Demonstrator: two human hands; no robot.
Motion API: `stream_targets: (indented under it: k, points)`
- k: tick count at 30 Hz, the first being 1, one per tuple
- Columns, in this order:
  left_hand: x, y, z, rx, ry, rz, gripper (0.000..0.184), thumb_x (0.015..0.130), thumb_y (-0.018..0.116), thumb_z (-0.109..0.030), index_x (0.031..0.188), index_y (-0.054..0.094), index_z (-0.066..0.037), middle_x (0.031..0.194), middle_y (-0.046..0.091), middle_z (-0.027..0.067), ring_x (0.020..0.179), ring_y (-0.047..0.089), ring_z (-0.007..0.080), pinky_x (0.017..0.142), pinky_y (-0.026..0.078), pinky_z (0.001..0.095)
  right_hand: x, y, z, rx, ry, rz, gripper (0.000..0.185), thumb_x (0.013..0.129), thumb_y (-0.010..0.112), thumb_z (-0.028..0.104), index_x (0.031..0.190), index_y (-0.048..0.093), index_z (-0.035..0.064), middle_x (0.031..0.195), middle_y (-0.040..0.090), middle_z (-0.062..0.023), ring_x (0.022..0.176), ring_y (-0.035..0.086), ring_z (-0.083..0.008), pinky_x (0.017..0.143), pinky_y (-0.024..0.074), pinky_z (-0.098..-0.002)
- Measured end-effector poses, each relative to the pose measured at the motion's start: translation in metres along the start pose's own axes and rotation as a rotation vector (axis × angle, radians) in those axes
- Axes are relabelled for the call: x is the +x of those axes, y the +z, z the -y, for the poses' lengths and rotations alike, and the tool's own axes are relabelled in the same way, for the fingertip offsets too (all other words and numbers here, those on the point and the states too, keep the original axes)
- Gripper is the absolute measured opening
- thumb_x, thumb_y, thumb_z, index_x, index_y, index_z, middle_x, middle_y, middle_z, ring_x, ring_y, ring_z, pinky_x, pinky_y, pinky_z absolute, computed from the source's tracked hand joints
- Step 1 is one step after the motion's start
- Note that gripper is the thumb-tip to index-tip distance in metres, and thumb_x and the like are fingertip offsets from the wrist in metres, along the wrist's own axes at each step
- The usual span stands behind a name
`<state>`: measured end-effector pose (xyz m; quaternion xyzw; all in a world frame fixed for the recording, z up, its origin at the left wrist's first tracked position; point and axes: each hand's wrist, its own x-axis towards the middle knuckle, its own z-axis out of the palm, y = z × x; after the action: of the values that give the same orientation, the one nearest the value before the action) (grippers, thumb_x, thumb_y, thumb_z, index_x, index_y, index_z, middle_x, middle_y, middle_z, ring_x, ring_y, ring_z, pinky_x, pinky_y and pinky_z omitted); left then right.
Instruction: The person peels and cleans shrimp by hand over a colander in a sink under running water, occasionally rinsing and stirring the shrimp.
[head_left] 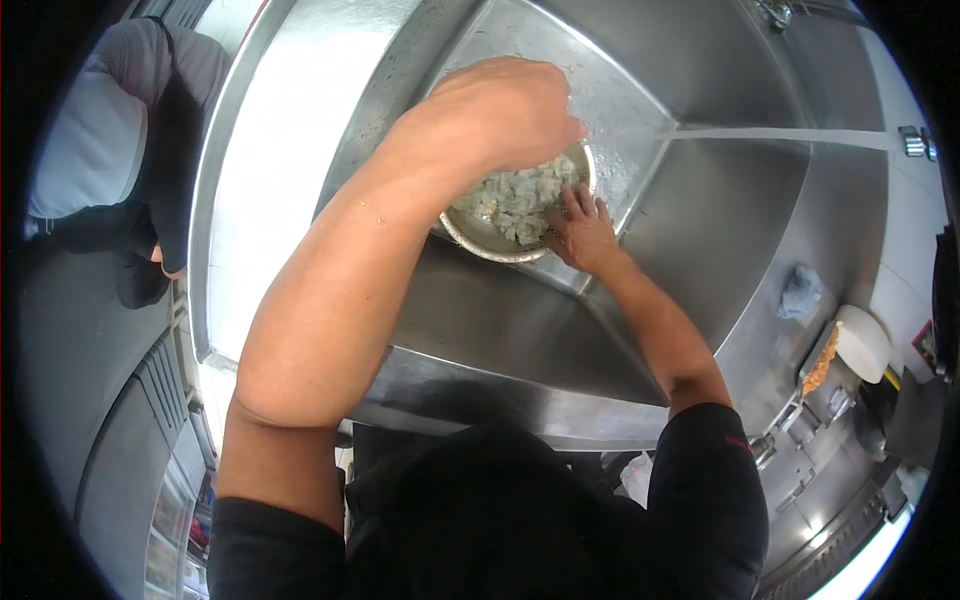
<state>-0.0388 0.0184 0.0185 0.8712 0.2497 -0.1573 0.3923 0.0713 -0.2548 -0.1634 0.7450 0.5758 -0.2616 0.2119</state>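
A round metal bowl stands in a steel sink and holds a heap of pale, greyish, translucent pieces in liquid. Over the bowl's far side is my left hand, its fingers curled and pointing away from the camera; whether they hold anything is hidden. My right hand is at the bowl's right side, fingers spread and touching the pieces near the rim.
Steel sink walls surround the bowl. A person in a light top and dark apron is at the far left. On the right are a bluish cloth, a tray of orange food and a white container.
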Motion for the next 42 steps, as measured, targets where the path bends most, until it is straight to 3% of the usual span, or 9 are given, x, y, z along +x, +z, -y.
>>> stream_targets:
  k: [1,5,8,11,17,20,29,35,42]
  points:
    - [0.000,0.001,0.001,0.002,0.019,-0.015,0.041,0.089,0.061,-0.038,0.101,0.070,0.000,0.096,0.070,0.0214,0.094,0.067,0.0359,0.084,0.051,0.0444,-0.005,0.005,-0.002,-0.035,-0.008,0.120,0.054,0.087,0.067,0.040,0.138,0.056,0.0216,0.160,0.023,-0.0184,0.148,0.019,-0.0394,0.116,0.0242,-0.0541]
    - [0.002,0.003,0.005,0.007,0.050,-0.041,0.041,0.090,0.061,-0.038,0.101,0.071,0.000,0.094,0.070,0.0217,0.092,0.068,0.0360,0.084,0.052,0.0437,-0.005,0.005,-0.010,0.160,-0.004,-0.001,0.029,0.086,0.067,0.030,0.111,0.070,0.0173,0.130,0.058,-0.0151,0.124,0.053,-0.0340,0.100,0.0456,-0.0483]
    - [0.003,0.003,0.002,0.017,0.024,-0.032,0.041,0.090,0.061,-0.038,0.101,0.071,0.000,0.093,0.070,0.0220,0.090,0.068,0.0361,0.083,0.052,0.0435,0.012,0.004,-0.008,0.181,0.121,-0.132,0.014,0.085,0.064,0.023,0.094,0.068,0.0126,0.104,0.067,-0.0138,0.095,0.065,-0.0348,0.083,0.0524,-0.0456]
    - [0.004,0.005,0.002,0.046,0.018,-0.039,0.041,0.090,0.061,-0.038,0.100,0.071,0.001,0.091,0.070,0.0224,0.088,0.068,0.0366,0.081,0.053,0.0437,0.033,0.006,-0.016,0.303,0.279,-0.232,0.012,0.086,0.062,0.021,0.090,0.065,0.0098,0.095,0.067,-0.0161,0.086,0.065,-0.0381,0.078,0.0534,-0.0462]
    - [0.009,0.007,0.008,0.062,0.055,-0.032,0.042,0.090,0.060,-0.038,0.099,0.071,0.001,0.090,0.070,0.0231,0.088,0.068,0.0371,0.080,0.053,0.0441,0.040,-0.011,-0.007,0.409,0.169,-0.072,0.026,0.088,0.065,0.029,0.106,0.065,0.0094,0.110,0.065,-0.0164,0.100,0.066,-0.0358,0.085,0.0530,-0.0465]
    - [0.005,0.008,0.009,0.040,0.084,-0.090,0.042,0.090,0.060,-0.038,0.099,0.071,0.002,0.090,0.070,0.0231,0.088,0.068,0.0372,0.081,0.052,0.0439,0.044,-0.006,0.012,0.420,0.283,-0.251,0.030,0.087,0.068,0.030,0.113,0.064,0.0145,0.116,0.058,-0.0160,0.103,0.064,-0.0359,0.086,0.0528,-0.0463]
    - [0.006,0.006,0.009,0.028,0.074,-0.061,0.042,0.090,0.061,-0.037,0.098,0.071,0.002,0.087,0.069,0.0237,0.085,0.068,0.0376,0.079,0.052,0.0439,0.058,0.004,0.008,0.475,0.403,-0.173,0.036,0.086,0.069,0.027,0.118,0.061,0.0125,0.117,0.052,-0.0160,0.105,0.060,-0.0355,0.087,0.0524,-0.0464]
    - [0.005,0.006,0.007,0.035,0.087,-0.062,0.042,0.089,0.061,-0.037,0.097,0.071,0.004,0.086,0.069,0.0248,0.084,0.068,0.0384,0.079,0.052,0.0445,0.041,0.024,-0.004,0.460,0.134,-0.305,0.027,0.084,0.072,0.033,0.093,0.071,0.0079,0.104,0.059,-0.0180,0.099,0.062,-0.0368,0.085,0.0524,-0.0459]
    - [0.005,0.009,0.005,0.053,0.067,-0.066,0.043,0.090,0.061,-0.038,0.099,0.070,0.003,0.085,0.069,0.0237,0.084,0.068,0.0369,0.079,0.052,0.0440,0.072,0.024,0.013,0.690,0.417,-0.346,0.035,0.082,0.073,0.042,0.087,0.071,0.0067,0.102,0.065,-0.0205,0.092,0.065,-0.0389,0.086,0.0516,-0.0461]
